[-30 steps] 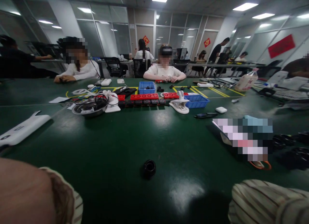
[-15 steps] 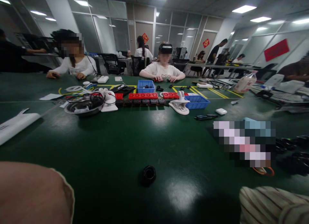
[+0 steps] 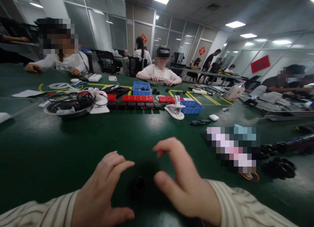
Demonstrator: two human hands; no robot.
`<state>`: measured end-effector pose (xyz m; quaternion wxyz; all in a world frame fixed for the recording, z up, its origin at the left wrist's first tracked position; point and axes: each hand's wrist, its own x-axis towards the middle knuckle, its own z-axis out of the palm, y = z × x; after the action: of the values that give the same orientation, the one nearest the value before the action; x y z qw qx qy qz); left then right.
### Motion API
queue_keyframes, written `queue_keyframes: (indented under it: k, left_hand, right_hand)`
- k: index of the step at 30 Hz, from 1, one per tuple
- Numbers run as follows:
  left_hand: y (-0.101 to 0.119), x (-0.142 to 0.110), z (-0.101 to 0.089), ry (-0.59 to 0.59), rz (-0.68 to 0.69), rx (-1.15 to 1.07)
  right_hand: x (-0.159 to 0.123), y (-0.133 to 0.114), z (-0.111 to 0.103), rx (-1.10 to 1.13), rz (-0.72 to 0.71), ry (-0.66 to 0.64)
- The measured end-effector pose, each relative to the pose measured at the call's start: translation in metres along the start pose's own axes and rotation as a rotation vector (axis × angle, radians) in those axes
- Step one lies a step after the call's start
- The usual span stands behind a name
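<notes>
A small black ring-shaped part (image 3: 139, 184) lies on the green table (image 3: 73, 142) close to me. My left hand (image 3: 103, 191) hovers just left of it, fingers stretched forward and apart, holding nothing. My right hand (image 3: 183, 181) hovers just right of it, fingers curled loosely with the thumb pointing toward the part, also holding nothing. Neither hand touches the part. Both arms wear striped sleeves.
Farther back sit a metal bowl with cables (image 3: 68, 106), red and black power strips (image 3: 138, 101), two blue bins (image 3: 190, 106), and a white clamp (image 3: 174, 109). Black parts (image 3: 279, 166) lie at the right. Several people sit around the table.
Both hands have come in from the lower corners to either side of the black ring part. The camera has tilted and shifted slightly.
</notes>
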<state>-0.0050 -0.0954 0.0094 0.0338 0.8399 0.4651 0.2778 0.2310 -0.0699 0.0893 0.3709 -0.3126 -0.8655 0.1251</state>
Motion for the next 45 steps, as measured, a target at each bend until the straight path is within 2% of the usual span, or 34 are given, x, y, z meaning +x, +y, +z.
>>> queue_keyframes:
  k: [2, 5, 8, 11, 15, 22, 26, 28, 32, 34, 36, 40, 45]
  left_hand:
    - [0.001, 0.009, 0.007, -0.015, 0.031, -0.025]
    - [0.005, 0.018, 0.01, -0.117, 0.079, -0.078]
    - [0.006, 0.024, 0.009, -0.216, 0.061, -0.14]
    - [0.005, 0.029, 0.01, -0.266, 0.051, -0.202]
    - [0.002, 0.036, 0.011, -0.376, 0.071, -0.229]
    - [-0.002, 0.043, 0.005, -0.462, 0.127, -0.25]
    - [-0.002, 0.041, 0.003, -0.495, 0.11, -0.285]
    - [0.002, 0.038, 0.003, -0.477, 0.083, -0.286]
    - [0.015, 0.032, 0.002, -0.303, 0.056, -0.207]
    - [0.022, 0.03, 0.003, -0.247, 0.038, -0.155]
    - [0.025, 0.031, 0.004, -0.248, 0.035, -0.135]
    - [0.024, 0.037, 0.002, -0.372, 0.043, -0.213]
    - [0.019, 0.044, -0.002, -0.561, 0.088, -0.284]
  right_hand:
    - [-0.004, 0.002, 0.019, -0.019, 0.005, -0.029]
    - [-0.01, 0.007, 0.048, -0.127, 0.031, -0.143]
    - [-0.012, 0.009, 0.061, -0.279, -0.003, -0.281]
    - [-0.01, 0.009, 0.059, -0.35, -0.093, -0.341]
    - [-0.009, 0.014, 0.055, -0.317, -0.173, -0.336]
    - [-0.019, 0.015, 0.049, 0.01, -0.28, -0.322]
    - [-0.021, 0.007, 0.042, 0.136, -0.362, -0.224]
    - [-0.021, 0.004, 0.043, 0.136, -0.321, -0.162]
    - [-0.023, 0.005, 0.056, 0.083, -0.106, -0.002]
    - [-0.023, 0.007, 0.064, 0.017, -0.038, -0.01]
    - [-0.023, 0.009, 0.067, -0.062, -0.03, -0.1]
    - [-0.022, 0.016, 0.068, -0.127, -0.176, -0.221]
    - [-0.025, 0.028, 0.071, -0.079, -0.564, -0.255]
